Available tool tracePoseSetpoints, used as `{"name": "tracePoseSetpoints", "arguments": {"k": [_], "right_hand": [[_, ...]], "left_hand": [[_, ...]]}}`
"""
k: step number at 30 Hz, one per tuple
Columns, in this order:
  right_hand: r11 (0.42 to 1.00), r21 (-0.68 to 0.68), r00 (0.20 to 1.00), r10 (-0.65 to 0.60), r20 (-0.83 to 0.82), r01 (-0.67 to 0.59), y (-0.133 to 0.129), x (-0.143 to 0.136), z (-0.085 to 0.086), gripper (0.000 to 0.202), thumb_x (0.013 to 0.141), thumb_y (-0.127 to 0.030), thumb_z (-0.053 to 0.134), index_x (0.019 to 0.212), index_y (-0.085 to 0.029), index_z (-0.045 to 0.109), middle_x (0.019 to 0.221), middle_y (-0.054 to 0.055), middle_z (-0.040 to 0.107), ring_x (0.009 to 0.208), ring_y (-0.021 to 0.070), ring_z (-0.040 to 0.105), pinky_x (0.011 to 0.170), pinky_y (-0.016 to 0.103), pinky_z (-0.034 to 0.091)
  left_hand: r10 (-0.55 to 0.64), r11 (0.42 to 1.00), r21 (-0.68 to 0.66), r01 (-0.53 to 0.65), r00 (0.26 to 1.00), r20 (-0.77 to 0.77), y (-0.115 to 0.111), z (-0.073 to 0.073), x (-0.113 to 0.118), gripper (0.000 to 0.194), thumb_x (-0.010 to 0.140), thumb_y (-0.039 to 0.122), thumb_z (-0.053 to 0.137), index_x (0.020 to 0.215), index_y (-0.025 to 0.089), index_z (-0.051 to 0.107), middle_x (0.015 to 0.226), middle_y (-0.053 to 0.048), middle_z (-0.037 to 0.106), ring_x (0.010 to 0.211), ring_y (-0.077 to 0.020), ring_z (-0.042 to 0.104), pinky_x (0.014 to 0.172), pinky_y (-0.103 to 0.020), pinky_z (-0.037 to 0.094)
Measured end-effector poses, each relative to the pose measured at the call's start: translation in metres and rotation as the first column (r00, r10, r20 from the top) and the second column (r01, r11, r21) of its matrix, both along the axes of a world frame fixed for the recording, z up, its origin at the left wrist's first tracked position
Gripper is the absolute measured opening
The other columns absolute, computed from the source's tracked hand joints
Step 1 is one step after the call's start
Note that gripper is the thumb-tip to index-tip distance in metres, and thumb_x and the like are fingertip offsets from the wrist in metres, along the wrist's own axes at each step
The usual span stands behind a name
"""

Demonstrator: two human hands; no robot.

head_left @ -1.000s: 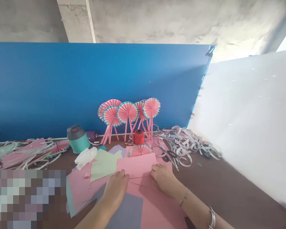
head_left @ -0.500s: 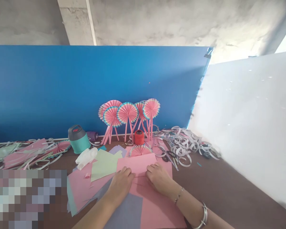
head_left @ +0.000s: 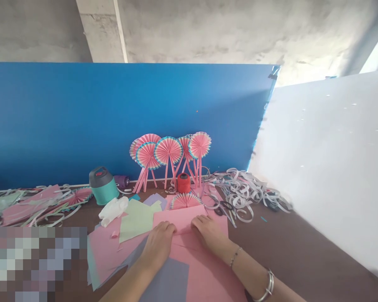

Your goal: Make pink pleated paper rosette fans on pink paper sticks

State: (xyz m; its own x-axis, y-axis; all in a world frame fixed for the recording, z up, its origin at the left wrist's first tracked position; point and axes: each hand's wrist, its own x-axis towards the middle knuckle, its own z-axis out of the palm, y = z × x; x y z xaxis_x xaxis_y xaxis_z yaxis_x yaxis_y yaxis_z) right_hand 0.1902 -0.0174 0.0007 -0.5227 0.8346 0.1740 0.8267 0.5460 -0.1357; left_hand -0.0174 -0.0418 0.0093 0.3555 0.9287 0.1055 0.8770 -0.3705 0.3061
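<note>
Both hands rest at the near edge of a pink paper sheet (head_left: 179, 216), which lies over more pink paper (head_left: 211, 274). My left hand (head_left: 160, 239) has its fingers curled on the sheet's left part. Opposite it, my right hand (head_left: 208, 233) bends its fingers over the right part, a small gap between the two. The fingertips are pressed to the folded-looking edge and partly hidden. A grey-blue sheet (head_left: 170, 281) lies under my left forearm. Just beyond the sheet is a pleated pink fan (head_left: 185, 201) with a striped rim.
Several pink pleated fans (head_left: 168, 151) on sticks stand against the blue panel (head_left: 113, 105). A red spool (head_left: 184, 183), scissors (head_left: 223, 207) and curled paper strips (head_left: 244, 188) lie behind. At the left are a teal container (head_left: 103, 186), white tissue (head_left: 113, 211) and green paper (head_left: 137, 220).
Both hands stay on the pink sheet, with only a slight shift of the fingers. The whole view has moved a little, so things sit slightly lower in it.
</note>
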Motion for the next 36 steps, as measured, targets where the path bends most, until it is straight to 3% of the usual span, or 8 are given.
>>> {"name": "tracePoseSetpoints", "arguments": {"k": [9,14,18,22,24,28,32,36], "right_hand": [[0.999,0.052,0.990,-0.011,0.139,0.004,-0.002,-0.008,0.008,0.020,0.084,-0.002,0.046,0.089,-0.015,0.060,0.097,0.007,0.060,0.090,0.0204,0.049,0.073,0.032,0.030],[0.989,0.140,0.983,0.029,0.183,-0.055,-0.010,-0.013,0.006,0.014,0.085,-0.008,0.052,0.080,-0.015,0.063,0.089,0.007,0.060,0.088,0.0213,0.049,0.072,0.034,0.032],[0.989,0.144,0.982,-0.018,0.188,-0.009,-0.016,-0.019,0.000,0.019,0.086,-0.007,0.051,0.078,-0.015,0.066,0.093,0.009,0.062,0.090,0.0221,0.052,0.071,0.034,0.034],[0.996,0.032,0.962,-0.088,0.259,0.083,-0.022,-0.022,0.005,0.022,0.083,0.000,0.050,0.085,-0.013,0.067,0.088,0.010,0.064,0.081,0.0207,0.057,0.068,0.033,0.037],[0.994,0.022,0.957,-0.113,0.267,0.111,-0.025,-0.022,0.010,0.024,0.082,0.001,0.049,0.089,-0.013,0.067,0.089,0.010,0.064,0.081,0.0208,0.058,0.067,0.033,0.038],[0.992,0.038,0.958,-0.129,0.255,0.123,-0.029,-0.023,0.015,0.022,0.084,-0.002,0.050,0.092,-0.012,0.067,0.095,0.013,0.064,0.093,0.0241,0.057,0.075,0.034,0.040],[0.986,-0.011,0.950,-0.157,0.270,0.166,-0.033,-0.024,0.015,0.026,0.083,0.000,0.047,0.097,-0.012,0.065,0.095,0.013,0.064,0.085,0.0223,0.059,0.070,0.034,0.042],[0.986,0.034,0.948,-0.167,0.270,0.164,-0.034,-0.024,0.015,0.027,0.083,0.000,0.045,0.101,-0.011,0.063,0.101,0.015,0.061,0.084,0.0230,0.059,0.067,0.035,0.043]], "left_hand": [[-0.045,0.996,0.069,0.054,0.991,-0.122,0.006,-0.001,0.000,0.029,0.088,0.007,0.037,0.093,0.018,0.063,0.096,-0.005,0.059,0.095,-0.0206,0.050,0.081,-0.033,0.036],[-0.076,0.995,0.034,0.090,0.953,-0.295,-0.003,0.003,0.007,0.026,0.087,0.007,0.041,0.096,0.016,0.063,0.096,-0.008,0.060,0.096,-0.0245,0.052,0.081,-0.037,0.039],[-0.011,0.999,0.029,0.025,0.905,-0.424,-0.013,0.003,0.017,0.036,0.081,-0.002,0.043,0.108,0.013,0.061,0.101,-0.011,0.061,0.098,-0.0262,0.055,0.081,-0.037,0.044],[0.057,0.998,0.017,-0.055,0.895,-0.442,-0.020,0.002,0.022,0.048,0.078,-0.006,0.040,0.120,0.014,0.056,0.105,-0.013,0.062,0.097,-0.0263,0.059,0.070,-0.032,0.050],[0.087,0.996,0.042,-0.077,0.895,-0.438,-0.023,0.001,0.020,0.051,0.079,-0.005,0.039,0.125,0.015,0.054,0.104,-0.014,0.062,0.096,-0.0269,0.060,0.073,-0.034,0.051],[0.114,0.989,0.132,-0.060,0.886,-0.449,-0.029,-0.007,0.013,0.055,0.081,-0.001,0.042,0.131,0.020,0.050,0.107,-0.016,0.063,0.105,-0.0311,0.059,0.088,-0.045,0.047],[0.149,0.986,0.139,-0.093,0.870,-0.470,-0.032,-0.020,0.005,0.064,0.078,0.000,0.049,0.135,0.027,0.045,0.128,-0.019,0.054,0.116,-0.0381,0.052,0.088,-0.049,0.047],[0.159,0.981,0.174,-0.084,0.863,-0.480,-0.032,-0.031,0.001,0.064,0.078,-0.001,0.046,0.136,0.028,0.044,0.131,-0.020,0.053,0.118,-0.0363,0.052,0.090,-0.049,0.046]]}}
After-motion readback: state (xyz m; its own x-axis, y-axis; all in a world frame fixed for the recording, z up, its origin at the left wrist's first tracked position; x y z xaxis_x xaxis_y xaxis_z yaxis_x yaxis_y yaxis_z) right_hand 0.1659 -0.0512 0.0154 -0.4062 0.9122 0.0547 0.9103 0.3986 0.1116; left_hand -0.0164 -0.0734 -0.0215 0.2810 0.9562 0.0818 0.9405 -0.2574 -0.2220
